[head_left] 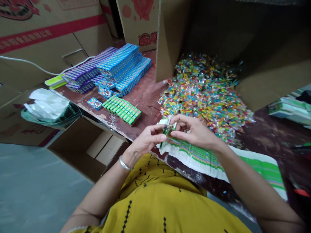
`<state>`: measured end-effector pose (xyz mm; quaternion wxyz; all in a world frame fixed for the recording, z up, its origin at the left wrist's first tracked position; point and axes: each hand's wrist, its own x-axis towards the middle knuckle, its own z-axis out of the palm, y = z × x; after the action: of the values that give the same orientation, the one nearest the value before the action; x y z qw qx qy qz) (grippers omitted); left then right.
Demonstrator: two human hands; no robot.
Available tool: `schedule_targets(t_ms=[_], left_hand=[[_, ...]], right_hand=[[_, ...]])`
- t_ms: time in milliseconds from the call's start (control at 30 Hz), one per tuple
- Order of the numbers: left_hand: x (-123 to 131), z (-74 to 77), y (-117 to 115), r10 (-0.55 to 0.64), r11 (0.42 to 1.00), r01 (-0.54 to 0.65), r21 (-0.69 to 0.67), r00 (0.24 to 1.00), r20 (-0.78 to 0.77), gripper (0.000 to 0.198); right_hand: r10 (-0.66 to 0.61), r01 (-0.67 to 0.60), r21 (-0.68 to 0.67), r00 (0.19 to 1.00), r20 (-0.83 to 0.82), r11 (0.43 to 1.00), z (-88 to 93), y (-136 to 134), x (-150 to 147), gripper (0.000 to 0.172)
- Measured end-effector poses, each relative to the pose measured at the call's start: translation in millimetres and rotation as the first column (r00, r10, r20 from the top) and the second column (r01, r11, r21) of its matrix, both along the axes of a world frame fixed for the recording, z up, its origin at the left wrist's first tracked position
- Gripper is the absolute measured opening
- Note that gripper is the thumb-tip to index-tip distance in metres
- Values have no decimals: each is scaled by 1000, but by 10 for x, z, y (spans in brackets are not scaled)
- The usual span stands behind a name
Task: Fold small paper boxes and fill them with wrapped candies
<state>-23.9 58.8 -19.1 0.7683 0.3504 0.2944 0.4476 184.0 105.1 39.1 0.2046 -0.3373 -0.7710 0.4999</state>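
My left hand (pixel 152 137) pinches a small green-and-white carton (pixel 167 129) between thumb and fingers. My right hand (pixel 190 128) is at the carton's other side, its fingers curled and its thumb against it. White flaps stick out above and below the carton, and its inside is hidden. Just under my hands a long row of flat green-and-white carton blanks (pixel 206 158) lies fanned along the table edge. Beyond them spreads a heap of small clear packets of colourful candy (pixel 204 94). Left of my hands, finished-looking green boxes (pixel 122 109) stand in a row.
Stacks of blue boxes (pixel 121 68) and purple boxes (pixel 85 69) stand at the back left, with a single blue box (pixel 95 103) before them. A large cardboard box (pixel 170 35) surrounds the candy. Below the table edge is an open carton (pixel 73 142), beside a green bag (pixel 53 116).
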Motion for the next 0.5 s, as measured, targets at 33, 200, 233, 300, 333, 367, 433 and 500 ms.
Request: schedule_targets(t_ms=[33,200,233,300,333,367,433,500], left_hand=[[13,-3,-13,-28,1000,28,6,1000,-13,54],[57,-12,-58,-108,992,115,45,985,-135,56],[59,-12,-60,-102,991,114,67,983,-156,55],[54,-9,-61,-75,989,98,110,977,-198,51],[50,-7,-61,-59,989,88,121,973,-225,49],[46,-4,-62,-45,989,80,127,966,-254,47],[45,1,-68,-42,990,80,118,954,-298,44],[56,5,-75,-45,992,77,102,956,-289,44]], right_hand=[[45,-44,-87,999,10,995,50,40,32,22],[279,-240,-263,952,123,934,270,190,153,20],[318,-277,-243,937,147,930,287,198,158,19],[378,-346,-186,907,183,920,288,194,150,16],[398,-372,-153,895,201,915,273,185,140,16],[407,-389,-125,888,215,913,252,173,129,17],[398,-390,-79,889,227,917,200,143,105,21],[361,-354,-72,906,220,932,144,113,80,23]])
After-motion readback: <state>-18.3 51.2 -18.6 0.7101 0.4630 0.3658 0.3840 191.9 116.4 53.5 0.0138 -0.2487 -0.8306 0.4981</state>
